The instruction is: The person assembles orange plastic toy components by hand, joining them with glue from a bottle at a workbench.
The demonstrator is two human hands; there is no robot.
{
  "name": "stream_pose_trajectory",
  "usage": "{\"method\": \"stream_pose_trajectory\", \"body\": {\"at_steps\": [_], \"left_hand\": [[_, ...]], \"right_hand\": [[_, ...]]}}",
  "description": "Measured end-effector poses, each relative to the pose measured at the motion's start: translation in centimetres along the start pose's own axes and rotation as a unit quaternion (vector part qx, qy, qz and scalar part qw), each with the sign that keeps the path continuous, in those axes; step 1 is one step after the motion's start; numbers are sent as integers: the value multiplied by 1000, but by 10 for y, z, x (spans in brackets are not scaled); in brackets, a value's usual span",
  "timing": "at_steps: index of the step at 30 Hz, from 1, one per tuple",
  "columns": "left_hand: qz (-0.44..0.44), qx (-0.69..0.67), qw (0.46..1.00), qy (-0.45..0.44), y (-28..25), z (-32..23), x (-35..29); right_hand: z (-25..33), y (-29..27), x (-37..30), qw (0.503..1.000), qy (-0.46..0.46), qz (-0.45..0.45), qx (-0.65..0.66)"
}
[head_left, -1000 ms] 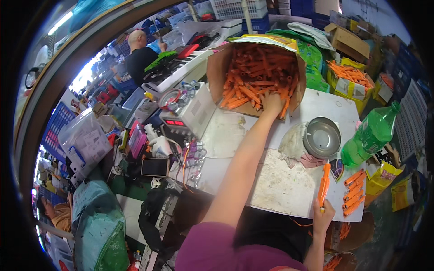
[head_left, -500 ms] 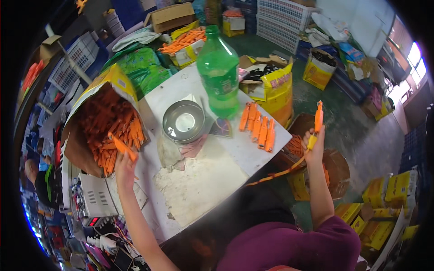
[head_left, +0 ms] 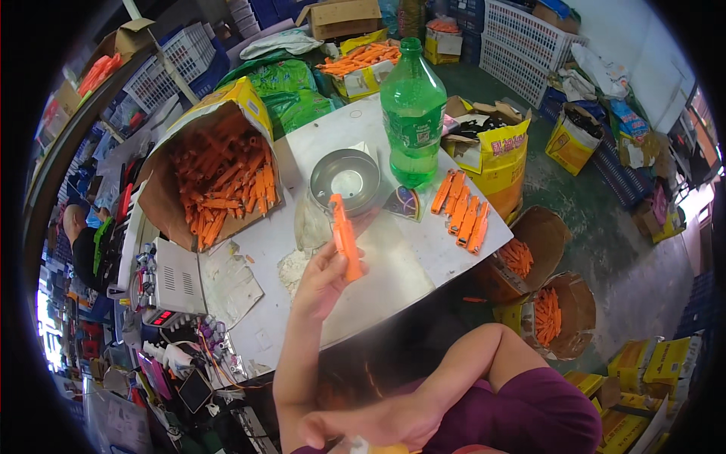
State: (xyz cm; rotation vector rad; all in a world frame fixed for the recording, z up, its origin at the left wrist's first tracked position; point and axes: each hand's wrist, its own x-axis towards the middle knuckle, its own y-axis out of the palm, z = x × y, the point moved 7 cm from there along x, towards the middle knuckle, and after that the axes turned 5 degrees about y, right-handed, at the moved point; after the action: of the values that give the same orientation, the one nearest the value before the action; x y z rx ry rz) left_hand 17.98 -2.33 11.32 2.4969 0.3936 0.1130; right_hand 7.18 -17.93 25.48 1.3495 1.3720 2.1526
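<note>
Over the middle of the white table [head_left: 261, 344], my left hand [head_left: 321, 284] grips an orange plastic casing [head_left: 345, 238], held upright between thumb and fingers. My right hand [head_left: 393, 420] is folded in front of my chest at the lower edge, blurred. Below it shows part of a yellow tool [head_left: 387, 449], mostly cut off; the fingers round it are partly hidden. A short row of orange casings [head_left: 460, 210] lies at the table's right corner. To the left, a tipped carton [head_left: 156, 203] spills out many more orange casings [head_left: 227, 189].
Behind my left hand stand a round metal dish [head_left: 321, 163] and a tall green bottle [head_left: 412, 106]. A white instrument box [head_left: 178, 276] sits at the left table edge. Open cartons [head_left: 581, 306] of orange parts stand on the floor at right, beside a yellow bag [head_left: 503, 163].
My left hand has come right from the tipped carton with an orange casing. My right hand has dropped from the right side to my chest; the casing and cord seen there are out of sight.
</note>
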Motion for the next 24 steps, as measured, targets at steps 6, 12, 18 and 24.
{"method": "stream_pose_trajectory", "body": {"at_steps": [6, 12, 18, 24], "left_hand": [[3, -7, 1000, -8, 9, 14, -3], [-18, -19, 1000, -12, 14, 24, -4], [-22, -101, 995, -9, 10, 34, -4], [-96, -222, 969, -50, 4, 42, -9]], "right_hand": [[-6, -6, -11, 999, -20, 24, -23], [-2, -7, -9, 999, -2, -28, -33], [-5, -19, -15, 998, 30, 39, -28], [-3, -13, -5, 997, 6, 4, -82]]}}
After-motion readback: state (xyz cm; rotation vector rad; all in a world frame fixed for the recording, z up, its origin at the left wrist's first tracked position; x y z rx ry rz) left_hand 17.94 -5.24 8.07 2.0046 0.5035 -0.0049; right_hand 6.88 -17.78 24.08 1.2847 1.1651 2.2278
